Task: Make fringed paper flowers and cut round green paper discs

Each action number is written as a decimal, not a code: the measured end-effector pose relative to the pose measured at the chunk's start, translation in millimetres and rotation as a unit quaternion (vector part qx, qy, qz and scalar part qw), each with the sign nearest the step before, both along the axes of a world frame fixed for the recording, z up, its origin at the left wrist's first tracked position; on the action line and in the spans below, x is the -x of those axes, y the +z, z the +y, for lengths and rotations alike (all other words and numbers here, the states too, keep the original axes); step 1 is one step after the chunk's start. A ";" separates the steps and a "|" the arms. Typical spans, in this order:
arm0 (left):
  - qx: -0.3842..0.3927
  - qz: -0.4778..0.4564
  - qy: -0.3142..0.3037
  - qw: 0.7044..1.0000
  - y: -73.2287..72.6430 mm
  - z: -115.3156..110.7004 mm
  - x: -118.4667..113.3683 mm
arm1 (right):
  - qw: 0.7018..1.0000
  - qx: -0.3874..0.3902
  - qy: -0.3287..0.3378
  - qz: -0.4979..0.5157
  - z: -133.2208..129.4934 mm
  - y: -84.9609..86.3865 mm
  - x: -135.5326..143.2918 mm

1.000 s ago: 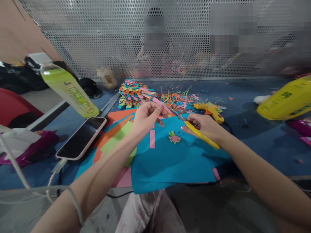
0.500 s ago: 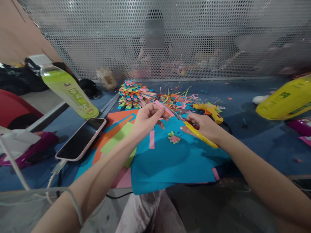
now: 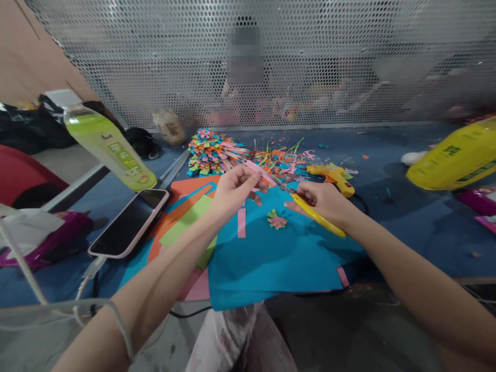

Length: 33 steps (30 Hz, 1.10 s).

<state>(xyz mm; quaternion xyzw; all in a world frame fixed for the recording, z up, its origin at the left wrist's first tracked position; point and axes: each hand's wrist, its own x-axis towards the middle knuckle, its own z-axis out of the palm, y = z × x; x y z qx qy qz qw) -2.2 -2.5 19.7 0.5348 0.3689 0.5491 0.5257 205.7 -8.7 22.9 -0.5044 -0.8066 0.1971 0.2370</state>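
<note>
Between the thumb and fingers of my left hand (image 3: 241, 187) is a pink paper strip (image 3: 260, 172), with a bit of orange showing along its lower edge. My right hand (image 3: 320, 200) grips yellow-handled scissors (image 3: 318, 214), their blades pointing left and meeting the strip. How far the blades are apart is too small to tell. Below the hands lies a blue paper sheet (image 3: 271, 274). On it rest a small fringed pink-and-green paper flower (image 3: 277, 219) and a loose pink strip (image 3: 242, 223).
Behind my hands stand a fringed multicolour paper cone (image 3: 209, 152) and a heap of paper scraps (image 3: 281, 157). A yellow glue gun (image 3: 335, 176) lies to the right. At left are a phone (image 3: 129, 222) and a drink bottle (image 3: 110, 142); a yellow bottle (image 3: 453, 155) is at far right.
Both hands hold nearly the same place, with the strip and scissors still together. The whole view has shifted very slightly.
</note>
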 end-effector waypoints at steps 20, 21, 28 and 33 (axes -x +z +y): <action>0.015 0.012 -0.046 0.999 -3.9 3.1 1.6 | 1.000 -0.016 0.002 -0.009 3.5 -2.7 -0.4; 0.017 0.010 -0.046 0.999 -4.3 4.0 1.7 | 1.000 -0.018 -0.004 -0.009 3.6 -2.6 0.2; 0.031 0.013 -0.040 0.999 -9.5 9.9 2.7 | 1.000 0.002 -0.007 -0.015 5.9 -4.8 2.5; 0.039 0.017 -0.046 0.998 -11.6 8.4 0.1 | 1.000 0.013 -0.012 -0.008 5.2 -6.0 5.9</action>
